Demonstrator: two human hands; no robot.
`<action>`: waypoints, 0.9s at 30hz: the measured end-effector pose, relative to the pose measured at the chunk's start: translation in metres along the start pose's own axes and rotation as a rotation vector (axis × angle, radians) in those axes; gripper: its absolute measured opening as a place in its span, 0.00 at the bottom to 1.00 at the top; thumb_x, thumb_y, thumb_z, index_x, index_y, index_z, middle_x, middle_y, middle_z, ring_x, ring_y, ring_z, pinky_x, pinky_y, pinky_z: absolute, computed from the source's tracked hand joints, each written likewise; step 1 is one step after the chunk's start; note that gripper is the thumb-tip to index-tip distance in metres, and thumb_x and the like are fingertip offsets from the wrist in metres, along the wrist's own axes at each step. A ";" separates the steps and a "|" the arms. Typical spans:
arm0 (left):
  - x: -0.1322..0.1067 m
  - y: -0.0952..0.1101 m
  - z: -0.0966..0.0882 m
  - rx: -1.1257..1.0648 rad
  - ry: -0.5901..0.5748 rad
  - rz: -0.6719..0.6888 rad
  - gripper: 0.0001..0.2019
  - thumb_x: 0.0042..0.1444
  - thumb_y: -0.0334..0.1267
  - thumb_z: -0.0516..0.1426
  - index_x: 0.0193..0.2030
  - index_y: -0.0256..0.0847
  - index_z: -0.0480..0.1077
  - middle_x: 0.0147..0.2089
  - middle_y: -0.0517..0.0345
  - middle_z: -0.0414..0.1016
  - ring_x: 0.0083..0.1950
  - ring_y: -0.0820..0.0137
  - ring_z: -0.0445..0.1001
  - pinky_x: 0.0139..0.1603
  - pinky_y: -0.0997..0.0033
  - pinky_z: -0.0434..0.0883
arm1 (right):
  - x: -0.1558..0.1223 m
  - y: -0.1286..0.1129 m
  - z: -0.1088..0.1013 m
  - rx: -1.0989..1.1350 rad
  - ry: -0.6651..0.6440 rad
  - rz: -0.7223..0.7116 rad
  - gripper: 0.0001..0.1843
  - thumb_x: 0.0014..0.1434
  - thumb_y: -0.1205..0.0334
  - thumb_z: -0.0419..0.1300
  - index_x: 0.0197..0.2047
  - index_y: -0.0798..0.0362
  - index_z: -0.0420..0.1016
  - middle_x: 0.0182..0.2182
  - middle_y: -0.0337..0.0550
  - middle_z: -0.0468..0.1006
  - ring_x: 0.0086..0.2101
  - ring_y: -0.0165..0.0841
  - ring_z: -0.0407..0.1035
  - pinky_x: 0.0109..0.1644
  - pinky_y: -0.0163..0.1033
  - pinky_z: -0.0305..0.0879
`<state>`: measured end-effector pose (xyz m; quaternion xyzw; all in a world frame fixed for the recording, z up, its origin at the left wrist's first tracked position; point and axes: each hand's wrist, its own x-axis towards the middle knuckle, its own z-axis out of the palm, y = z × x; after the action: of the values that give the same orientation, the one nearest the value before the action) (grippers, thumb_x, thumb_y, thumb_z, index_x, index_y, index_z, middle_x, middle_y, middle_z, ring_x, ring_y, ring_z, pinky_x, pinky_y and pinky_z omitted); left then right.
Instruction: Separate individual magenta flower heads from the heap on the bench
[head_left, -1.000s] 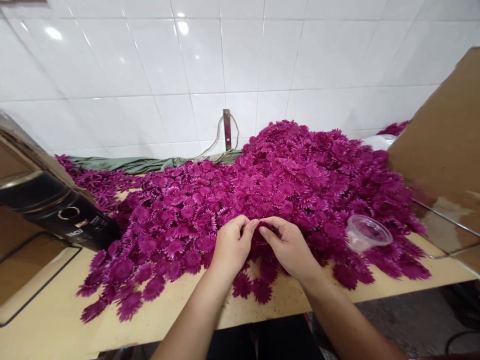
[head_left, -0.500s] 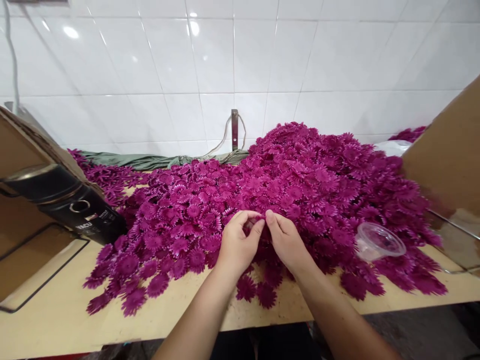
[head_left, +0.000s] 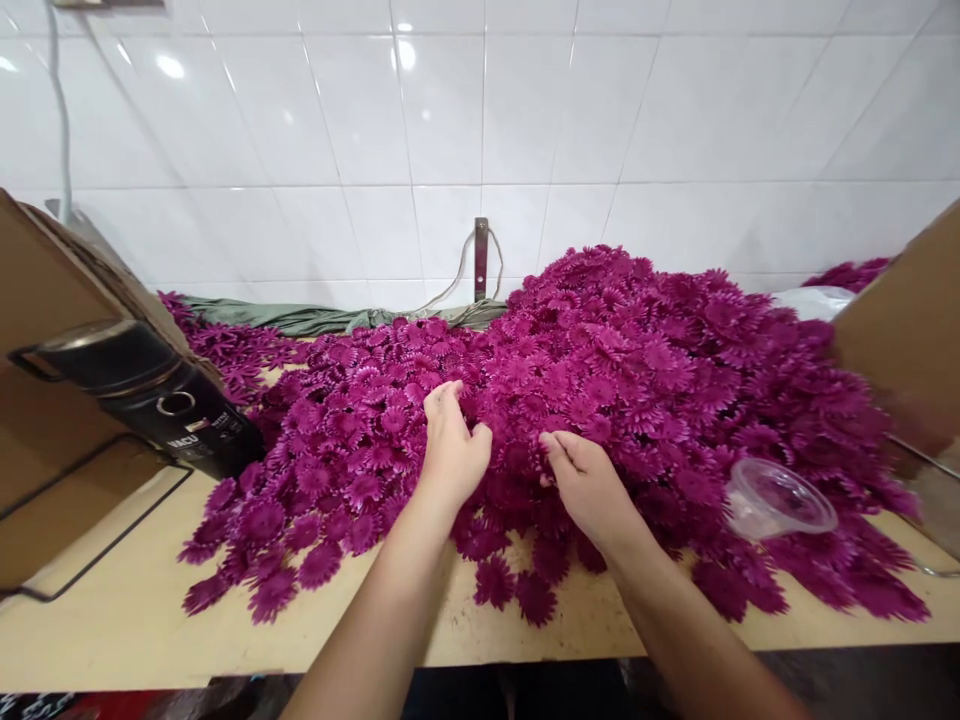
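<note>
A large heap of magenta artificial flowers (head_left: 600, 340) covers the middle of the wooden table (head_left: 360, 620). Over the near middle of this heap is my left hand (head_left: 454, 445), its fingers stretched forward onto the flowers and the thumb apart; nothing shows in its grasp. My right hand (head_left: 577, 475) sits a little to the right, thumb and index finger pinched together on what looks like one small magenta flower (head_left: 545, 450). Most of that piece blends into the heap behind it. Several loose flowers lie between my forearms.
On the left a black vacuum flask (head_left: 165, 400) leans near a cardboard box (head_left: 45, 330) and a black wire frame (head_left: 112, 540). A clear plastic tub (head_left: 780, 500) rests on the flowers at right, beside another cardboard box (head_left: 907, 330). Green cloth (head_left: 300, 315) lies along the tiled wall.
My hands were together at the fingertips and have parted. The left has moved forward and left onto the flowers; the right stays pinched, slightly lower. The view has shifted slightly.
</note>
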<state>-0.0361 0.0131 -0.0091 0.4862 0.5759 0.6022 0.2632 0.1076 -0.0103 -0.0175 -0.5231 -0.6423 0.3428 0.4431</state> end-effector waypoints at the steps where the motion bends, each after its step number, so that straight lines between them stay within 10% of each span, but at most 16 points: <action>1: -0.006 0.001 0.000 0.008 -0.043 0.013 0.19 0.40 0.25 0.57 0.42 0.38 0.67 0.50 0.49 0.65 0.55 0.63 0.64 0.58 0.59 0.59 | 0.003 0.001 0.001 0.020 0.021 0.035 0.19 0.53 0.49 0.47 0.18 0.50 0.52 0.15 0.33 0.55 0.18 0.26 0.54 0.22 0.34 0.58; 6: -0.044 0.011 0.005 -0.195 -0.493 -0.185 0.16 0.48 0.38 0.59 0.45 0.39 0.70 0.47 0.48 0.74 0.49 0.62 0.71 0.54 0.58 0.65 | 0.011 0.000 0.004 0.050 0.117 0.014 0.23 0.53 0.43 0.47 0.17 0.50 0.51 0.15 0.33 0.52 0.18 0.26 0.50 0.21 0.33 0.54; 17: -0.040 0.005 0.010 -0.344 -0.166 -0.214 0.05 0.45 0.29 0.57 0.29 0.39 0.74 0.30 0.59 0.77 0.34 0.70 0.74 0.42 0.70 0.69 | -0.001 -0.010 -0.002 -0.023 0.011 -0.113 0.16 0.51 0.52 0.57 0.40 0.54 0.64 0.34 0.45 0.69 0.30 0.32 0.66 0.36 0.40 0.66; 22: -0.039 0.006 0.006 -0.406 -0.260 -0.261 0.01 0.43 0.32 0.58 0.25 0.37 0.71 0.22 0.64 0.70 0.27 0.75 0.67 0.31 0.76 0.65 | -0.001 -0.012 -0.002 -0.133 -0.109 -0.231 0.16 0.49 0.57 0.61 0.42 0.51 0.67 0.39 0.45 0.71 0.40 0.36 0.66 0.44 0.43 0.64; 27: -0.033 -0.005 0.010 -0.334 -0.236 -0.254 0.17 0.41 0.44 0.60 0.15 0.39 0.57 0.16 0.70 0.53 0.19 0.81 0.51 0.21 0.79 0.53 | 0.009 -0.012 0.003 -0.050 -0.186 -0.197 0.12 0.51 0.61 0.57 0.40 0.52 0.68 0.35 0.43 0.74 0.35 0.33 0.68 0.41 0.40 0.65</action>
<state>-0.0160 -0.0106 -0.0242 0.4268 0.4900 0.5901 0.4791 0.0996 -0.0037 -0.0058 -0.4345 -0.7371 0.3286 0.3998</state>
